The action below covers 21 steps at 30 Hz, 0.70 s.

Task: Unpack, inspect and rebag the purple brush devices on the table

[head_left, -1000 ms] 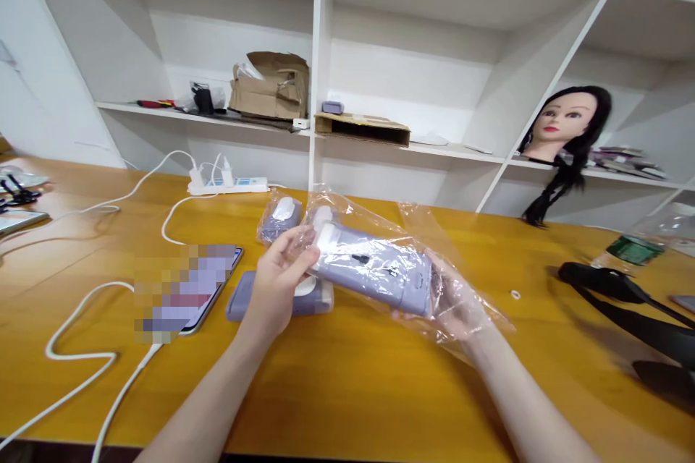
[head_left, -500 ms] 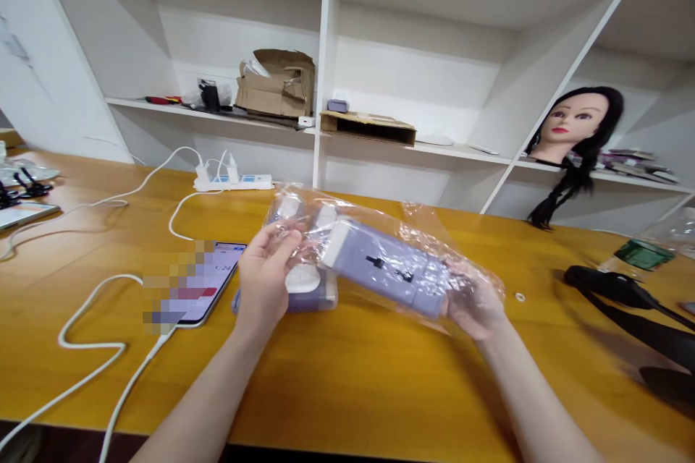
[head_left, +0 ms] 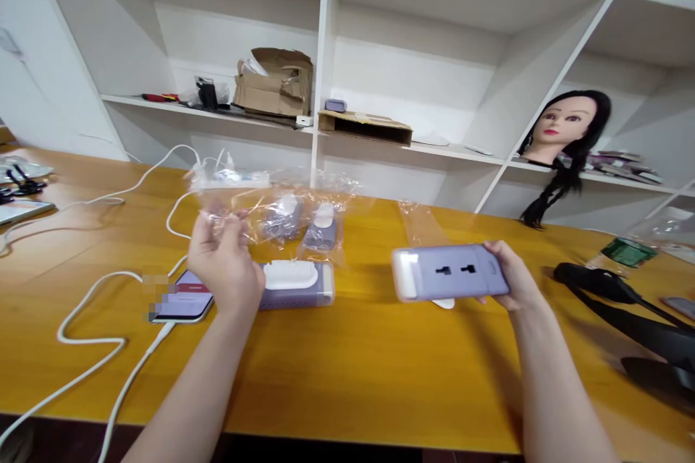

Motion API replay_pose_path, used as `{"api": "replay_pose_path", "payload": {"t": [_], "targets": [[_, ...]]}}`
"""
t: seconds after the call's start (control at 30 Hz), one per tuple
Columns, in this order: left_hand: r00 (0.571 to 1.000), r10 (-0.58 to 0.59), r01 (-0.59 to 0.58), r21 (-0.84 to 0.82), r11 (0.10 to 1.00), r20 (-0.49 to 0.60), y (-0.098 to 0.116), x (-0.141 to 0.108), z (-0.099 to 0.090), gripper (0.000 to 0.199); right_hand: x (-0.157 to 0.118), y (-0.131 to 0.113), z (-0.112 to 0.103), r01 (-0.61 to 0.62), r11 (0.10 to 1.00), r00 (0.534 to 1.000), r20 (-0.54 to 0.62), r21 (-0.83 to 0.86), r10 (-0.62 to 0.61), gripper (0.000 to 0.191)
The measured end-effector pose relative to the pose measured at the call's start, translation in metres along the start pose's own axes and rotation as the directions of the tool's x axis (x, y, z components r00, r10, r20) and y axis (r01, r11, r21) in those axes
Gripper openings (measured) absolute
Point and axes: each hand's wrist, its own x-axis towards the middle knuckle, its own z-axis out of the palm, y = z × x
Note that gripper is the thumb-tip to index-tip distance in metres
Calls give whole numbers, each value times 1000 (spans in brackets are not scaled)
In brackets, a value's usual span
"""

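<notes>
My right hand (head_left: 510,271) grips one end of a lilac plastic case (head_left: 428,273) with a pale end cap and two black keyhole-shaped slots, held above the table. A white piece (head_left: 444,302) shows under the case. My left hand (head_left: 228,260) pinches a clear plastic bag (head_left: 255,213), which spreads to the right over two small lilac pieces with white tops. Beside my left wrist, a lilac case (head_left: 298,296) with white bristles (head_left: 290,273) lies on the table, partly hidden by the hand.
On the left lies a phone (head_left: 187,296) with a white cable. Behind it stands a power strip (head_left: 239,181). Another clear bag (head_left: 420,223) lies at the back. At the right are a black strapped object (head_left: 608,286), a bottle (head_left: 630,253) and, on the shelf, a mannequin head (head_left: 565,126).
The lilac case has come out of the clear bag and moved right in my right hand. My left hand has moved left with the bag.
</notes>
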Motion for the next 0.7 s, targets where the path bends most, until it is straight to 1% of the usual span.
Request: {"api": "replay_pose_path", "payload": {"t": [0.07,0.13,0.17,0.2,0.23,0.27,0.3,0.33,0.37,0.4,0.43,0.47,0.5,0.53,0.57,0.63,0.7], "targets": [[998,-25,21,52,998,61,-7,-10,2,30,0,5,9,-45,995,998,47,-86,49,21],[976,-103,73,158,985,190,-13,-22,3,33,0,12,19,-84,982,987,120,-169,105,24],[963,-105,54,201,978,250,-16,-28,3,35,1,16,24,-100,974,978,159,-202,133,25],[941,-85,1,249,969,327,-18,-34,3,36,2,19,29,-115,967,968,193,-228,161,25],[907,-48,-84,291,953,418,-20,-41,2,37,3,23,33,-132,959,958,218,-250,189,26],[856,3,-196,318,927,517,-22,-48,2,39,4,26,36,-150,952,948,235,-267,215,27],[772,57,-331,325,886,633,-24,-55,1,40,5,29,38,-171,943,938,247,-284,244,28],[659,92,-464,307,831,746,-25,-62,0,41,5,31,41,-192,935,928,256,-299,272,30],[539,100,-563,269,782,836,-26,-68,-1,41,5,32,42,-213,926,917,264,-311,299,32],[413,57,-628,239,740,909,-27,-73,-1,42,5,33,44,-233,919,905,275,-319,325,34],[309,-23,-666,234,708,951,-29,-78,-1,42,4,32,45,-250,911,894,283,-328,348,35],[225,-117,-694,244,678,967,-30,-81,-1,42,2,31,46,-263,903,885,287,-341,366,36],[167,-216,-719,268,641,962,-31,-84,0,42,0,30,47,-271,892,879,286,-360,383,36],[135,-300,-746,296,596,944,-32,-86,0,41,-2,28,47,-274,880,876,278,-389,395,36],[119,-364,-773,317,550,924,-32,-86,1,41,-4,27,47,-268,864,877,264,-426,402,35],[117,-435,-817,336,468,893,-33,-87,3,41,-7,26,46,-229,825,896,220,-516,387,30],[114,-452,-845,326,423,885,-33,-87,4,41,-9,27,46,-109,776,945,177,-621,275,24]]}}
